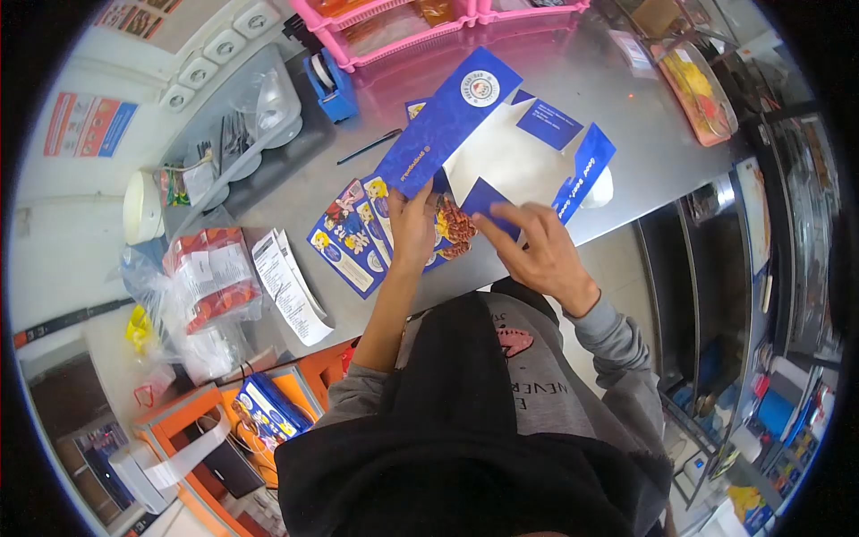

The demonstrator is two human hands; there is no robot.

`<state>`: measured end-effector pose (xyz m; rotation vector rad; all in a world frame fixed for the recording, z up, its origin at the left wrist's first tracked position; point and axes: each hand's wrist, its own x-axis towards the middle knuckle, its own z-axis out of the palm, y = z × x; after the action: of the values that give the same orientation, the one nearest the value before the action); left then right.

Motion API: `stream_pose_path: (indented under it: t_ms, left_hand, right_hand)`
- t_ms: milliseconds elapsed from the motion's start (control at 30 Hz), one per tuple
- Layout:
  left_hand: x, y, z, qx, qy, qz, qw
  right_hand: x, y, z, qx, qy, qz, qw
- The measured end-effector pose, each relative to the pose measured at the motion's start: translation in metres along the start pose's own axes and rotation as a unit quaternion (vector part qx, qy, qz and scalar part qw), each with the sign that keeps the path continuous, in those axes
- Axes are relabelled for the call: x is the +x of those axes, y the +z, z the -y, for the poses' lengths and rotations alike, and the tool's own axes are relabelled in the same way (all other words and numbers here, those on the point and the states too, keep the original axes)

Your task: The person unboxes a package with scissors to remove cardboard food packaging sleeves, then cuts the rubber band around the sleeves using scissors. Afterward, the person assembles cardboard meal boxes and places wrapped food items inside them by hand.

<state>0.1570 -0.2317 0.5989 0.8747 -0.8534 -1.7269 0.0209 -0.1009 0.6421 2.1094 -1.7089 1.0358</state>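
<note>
A partly unfolded carton (461,121), blue outside and white inside, lies open above the steel table. My left hand (412,224) grips its long blue side panel near the lower end. My right hand (542,249) is at a small blue flap (488,201) on the near side, with the index finger touching it and the other fingers spread apart. Another blue flap (586,170) with white lettering stands up at the right. Under and beside my left hand lie flat printed blue sheets (349,240) with cartoon figures and food pictures.
A pen (369,147) and a blue tape dispenser (329,85) lie beyond the sheets. Pink racks (407,36) stand at the back. Paper receipts (291,286) and a bagged red-and-white pack (210,277) are at the left. A tray with yellow contents (693,94) sits at the right.
</note>
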Motion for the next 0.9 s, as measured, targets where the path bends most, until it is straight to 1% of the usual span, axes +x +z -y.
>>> stream_pose_path:
  t_ms: [33,67,100,133,167,200,233,267,300,333,367,400,433,467,500,533,600,633,667,700,767,800,833,867,900]
  left_hand:
    - [0.002,-0.006,0.001,0.003,-0.017,0.01,1.0]
    - [0.002,-0.007,0.002,0.006,-0.032,0.021,0.999]
    - [0.0,-0.008,0.003,0.007,-0.037,0.028,0.999]
    - [-0.006,-0.008,0.004,0.042,-0.034,0.044,0.998]
    - [-0.009,-0.008,0.005,0.079,-0.032,0.06,0.995]
    - [-0.009,-0.007,0.009,0.08,-0.037,0.066,0.994]
    - [-0.009,-0.006,0.013,0.121,-0.004,0.079,0.989]
    - [-0.008,-0.005,0.014,0.143,0.011,0.091,0.985]
    - [-0.006,-0.004,0.015,0.164,0.027,0.103,0.981]
    - [-0.006,-0.004,0.016,0.277,0.193,0.099,0.936]
    - [-0.007,-0.001,0.018,0.373,0.351,0.096,0.853]
    - [-0.012,0.006,0.008,0.368,0.344,0.122,0.855]
    - [-0.019,0.019,-0.014,0.492,0.346,0.21,0.771]
    - [-0.025,0.031,-0.03,0.594,0.348,0.305,0.658]
    - [-0.029,0.043,-0.035,0.578,0.262,0.41,0.655]
    - [-0.032,0.049,-0.037,0.558,0.172,0.512,0.631]
    - [-0.033,0.052,-0.021,0.58,0.179,0.48,0.633]
    - [-0.029,0.067,-0.011,0.584,0.196,0.495,0.613]
    - [-0.027,0.085,0.0,0.591,0.21,0.501,0.596]
    - [-0.028,0.103,0.014,0.543,0.167,0.542,0.619]
    - [-0.035,0.094,0.047,0.569,0.177,0.505,0.624]
    - [-0.033,0.089,0.058,0.558,0.185,0.519,0.62]
    - [-0.033,0.084,0.068,0.563,0.221,0.524,0.6]
    - [-0.037,0.085,0.081,0.57,0.251,0.53,0.575]
    - [-0.04,0.089,0.097,0.56,0.254,0.548,0.567]
  right_hand:
    - [0.002,0.0,0.004,-0.006,0.032,-0.002,0.999]
    - [0.003,-0.002,0.008,-0.011,0.039,-0.002,0.999]
    - [0.006,-0.006,0.011,0.011,0.137,0.041,0.99]
    - [0.007,-0.009,0.015,0.034,0.232,0.082,0.969]
    - [0.007,-0.009,0.015,0.03,0.238,0.079,0.968]
    - [0.007,-0.008,0.014,0.023,0.237,0.111,0.965]
    - [0.007,-0.007,0.014,0.017,0.235,0.142,0.961]
    - [0.008,-0.004,0.013,0.013,0.241,0.138,0.961]
    - [0.008,0.002,0.014,-0.027,0.217,0.127,0.968]
    - [0.007,0.008,0.015,-0.07,0.194,0.117,0.971]
    - [0.005,0.014,0.015,-0.078,0.21,0.113,0.968]
    - [0.001,0.019,0.014,-0.069,0.186,0.098,0.975]
    - [-0.006,0.022,0.011,-0.066,0.171,0.083,0.98]
    - [-0.011,0.025,0.011,-0.065,0.155,0.092,0.982]
    - [-0.016,0.024,0.007,-0.067,0.152,0.105,0.98]
    - [-0.019,0.026,0.009,-0.112,0.154,0.108,0.976]
    - [-0.029,0.016,0.006,-0.198,0.143,0.126,0.962]
    - [-0.037,0.007,-0.002,-0.232,0.128,0.144,0.954]
    - [-0.045,-0.004,-0.011,-0.221,0.147,0.122,0.957]
    - [-0.057,-0.017,-0.018,-0.204,0.157,0.098,0.961]
    - [-0.079,-0.027,0.003,-0.224,0.166,0.117,0.953]
    - [-0.086,-0.029,0.012,-0.24,0.159,0.127,0.949]
    - [-0.094,-0.029,0.019,-0.26,0.166,0.124,0.943]
    - [-0.109,-0.032,0.022,-0.286,0.195,0.12,0.93]
    - [-0.124,-0.042,0.025,-0.311,0.226,0.118,0.916]
